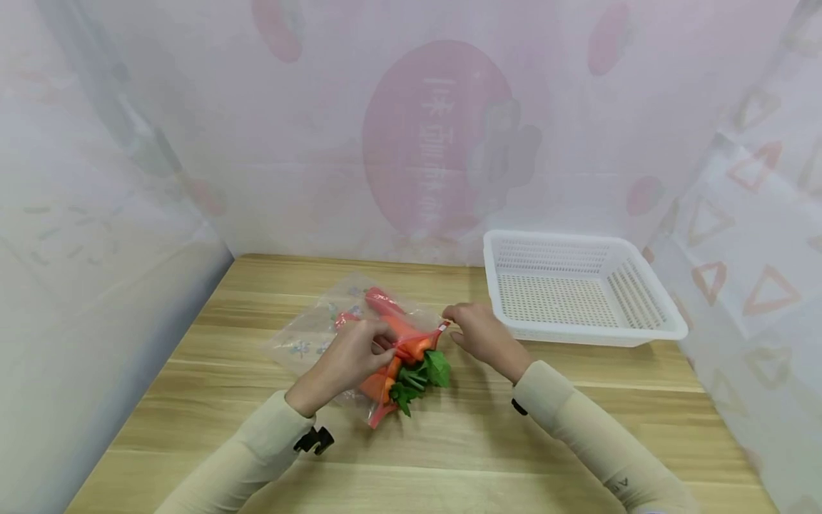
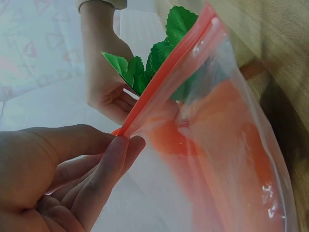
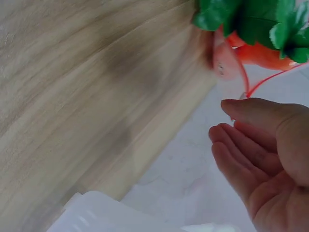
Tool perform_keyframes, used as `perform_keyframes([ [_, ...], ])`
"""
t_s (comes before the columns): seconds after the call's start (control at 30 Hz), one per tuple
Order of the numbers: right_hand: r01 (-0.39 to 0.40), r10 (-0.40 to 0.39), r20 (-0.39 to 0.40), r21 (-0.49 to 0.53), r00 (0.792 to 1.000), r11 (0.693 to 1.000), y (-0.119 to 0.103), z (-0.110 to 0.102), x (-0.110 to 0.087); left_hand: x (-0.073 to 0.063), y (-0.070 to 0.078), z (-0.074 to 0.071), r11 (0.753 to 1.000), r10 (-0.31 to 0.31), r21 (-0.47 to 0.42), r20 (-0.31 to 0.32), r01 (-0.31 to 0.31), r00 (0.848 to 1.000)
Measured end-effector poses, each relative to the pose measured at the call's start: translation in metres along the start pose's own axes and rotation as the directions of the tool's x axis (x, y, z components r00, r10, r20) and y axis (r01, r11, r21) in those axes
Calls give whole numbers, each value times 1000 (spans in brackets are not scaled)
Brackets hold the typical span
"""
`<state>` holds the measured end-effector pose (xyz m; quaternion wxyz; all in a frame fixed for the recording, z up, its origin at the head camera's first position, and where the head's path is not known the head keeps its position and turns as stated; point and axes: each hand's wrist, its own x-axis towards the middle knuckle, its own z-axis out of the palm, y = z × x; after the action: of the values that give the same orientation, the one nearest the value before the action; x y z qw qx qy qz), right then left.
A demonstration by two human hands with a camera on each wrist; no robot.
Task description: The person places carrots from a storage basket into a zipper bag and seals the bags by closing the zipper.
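A clear zip bag with a red zip edge lies on the wooden table, its mouth toward the person. Inside are orange carrots, with green leaves poking out of the mouth. My left hand pinches the red zip edge between thumb and fingers, as the left wrist view shows close up on the zip edge. At the bag's far right corner, my right hand pinches the end of the zip; its thumb and index finger meet there, the other fingers bent loosely below.
A white plastic basket with slotted walls stands at the back right, close beyond the right hand. Printed pale curtains enclose the wooden table at the back and both sides.
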<state>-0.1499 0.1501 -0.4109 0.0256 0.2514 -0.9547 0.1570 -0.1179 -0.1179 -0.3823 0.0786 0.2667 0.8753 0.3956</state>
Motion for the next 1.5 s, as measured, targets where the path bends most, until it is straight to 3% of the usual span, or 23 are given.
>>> perform_keyframes([
  [0.27, 72, -73, -36, -31, 997, 997, 11, 12, 8, -1, -2, 2, 1000, -19, -11, 1, 19, 1000],
  [0.53, 88, -91, -42, -56, 995, 995, 12, 13, 7, -4, -3, 2, 1000, 19, -5, 5, -19, 1000],
  [0.7, 70, -72, -38, -59, 997, 996, 13, 13, 6, -11, -4, 1, 994, 78, 74, -8, -77, 997],
  [0.93, 58, -61, -41, -59, 997, 997, 14, 14, 6, -30, -3, -5, 967, 155, 209, -18, -148, 988],
  [1.2, 62, -65, -43, -49, 997, 997, 15, 15, 5, -56, -3, -5, 910, 285, 295, 69, -292, 956],
  [1.33, 59, -60, -38, -43, 997, 997, 15, 14, 4, -71, -4, -4, 865, 333, 355, 123, -355, 935],
  [1.4, 57, -59, -46, -38, 997, 998, 14, 14, 3, -76, -4, -2, 824, 354, 420, 141, -380, 924],
  [1.5, 58, -60, -56, -34, 997, 998, 14, 14, 3, -84, -5, 3, 737, 371, 549, 160, -395, 915],
])
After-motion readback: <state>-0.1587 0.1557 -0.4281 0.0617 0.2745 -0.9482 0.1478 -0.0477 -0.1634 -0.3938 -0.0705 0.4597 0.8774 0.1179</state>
